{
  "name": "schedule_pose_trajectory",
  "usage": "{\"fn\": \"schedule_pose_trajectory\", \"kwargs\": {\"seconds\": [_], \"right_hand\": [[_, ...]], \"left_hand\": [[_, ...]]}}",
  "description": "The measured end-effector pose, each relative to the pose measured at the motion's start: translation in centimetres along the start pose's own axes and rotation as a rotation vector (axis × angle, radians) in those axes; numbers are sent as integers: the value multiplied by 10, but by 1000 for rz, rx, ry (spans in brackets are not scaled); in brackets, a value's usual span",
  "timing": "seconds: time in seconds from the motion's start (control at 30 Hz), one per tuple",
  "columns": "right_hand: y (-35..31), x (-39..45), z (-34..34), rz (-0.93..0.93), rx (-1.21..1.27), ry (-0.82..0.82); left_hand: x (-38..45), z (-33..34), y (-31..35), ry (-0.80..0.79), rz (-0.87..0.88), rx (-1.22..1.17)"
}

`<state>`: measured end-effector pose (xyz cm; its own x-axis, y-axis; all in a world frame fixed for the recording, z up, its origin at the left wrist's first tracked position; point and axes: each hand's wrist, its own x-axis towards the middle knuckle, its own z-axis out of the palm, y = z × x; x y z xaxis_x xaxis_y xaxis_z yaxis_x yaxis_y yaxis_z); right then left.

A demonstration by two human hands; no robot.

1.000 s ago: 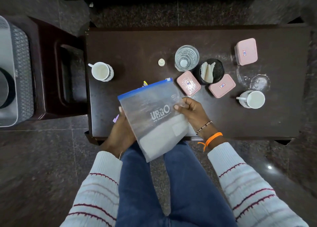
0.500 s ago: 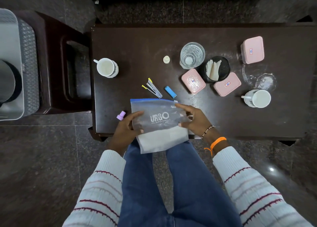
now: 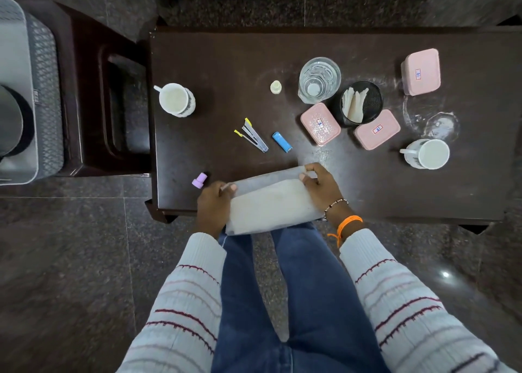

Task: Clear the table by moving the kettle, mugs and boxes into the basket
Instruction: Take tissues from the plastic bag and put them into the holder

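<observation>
1. Both hands pinch a folded plastic bag [image 3: 271,203] at the table's [image 3: 226,62] near edge: left hand [image 3: 212,203] on its left end, right hand [image 3: 319,185] on the far-right corner, fingers closed on the film (likely flattening it).
2. Two mugs wait, one [image 3: 176,99] near the left edge, one [image 3: 429,154] toward the right.
3. Three pink boxes [image 3: 320,124] [image 3: 377,129] [image 3: 421,72] sit right of centre.
4. The basket [image 3: 42,90] stands on a stool off the left edge.

We hold our left hand [image 3: 213,203] and right hand [image 3: 320,185] level in front of us, fingers curled and pinched closed on the two ends of a folded plastic bag [image 3: 271,206]. Both forearms reach forward from our body, wrists slightly bent inward.
</observation>
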<state>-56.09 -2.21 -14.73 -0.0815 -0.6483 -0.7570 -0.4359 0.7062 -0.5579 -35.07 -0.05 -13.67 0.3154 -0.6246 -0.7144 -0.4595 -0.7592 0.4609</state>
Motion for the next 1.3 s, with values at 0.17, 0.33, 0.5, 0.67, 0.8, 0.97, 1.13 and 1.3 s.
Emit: {"fn": "schedule_pose_trajectory", "kwargs": {"seconds": [0.17,0.33,0.5,0.67,0.8,0.97,1.13,1.3], "right_hand": [[7,-1,-18,17,262,-215],[14,25,-18,21,44,35],[22,49,-6,62,-131,111],[17,56,-18,35,-120,174],[8,59,-43,135,404,401],[-12,77,-76,240,752,486],[-24,98,-98,348,799,399],[-26,112,-97,319,714,435]], "left_hand": [[5,4,-11,-5,-102,-147],[10,6,-12,-129,-257,-229],[3,16,-8,-253,-164,-145],[0,28,3,-385,-108,-66],[-1,34,16,-382,-93,-85],[4,34,28,-349,-88,-120],[10,35,37,-363,-100,-104],[13,44,50,-394,-112,-86]]}}
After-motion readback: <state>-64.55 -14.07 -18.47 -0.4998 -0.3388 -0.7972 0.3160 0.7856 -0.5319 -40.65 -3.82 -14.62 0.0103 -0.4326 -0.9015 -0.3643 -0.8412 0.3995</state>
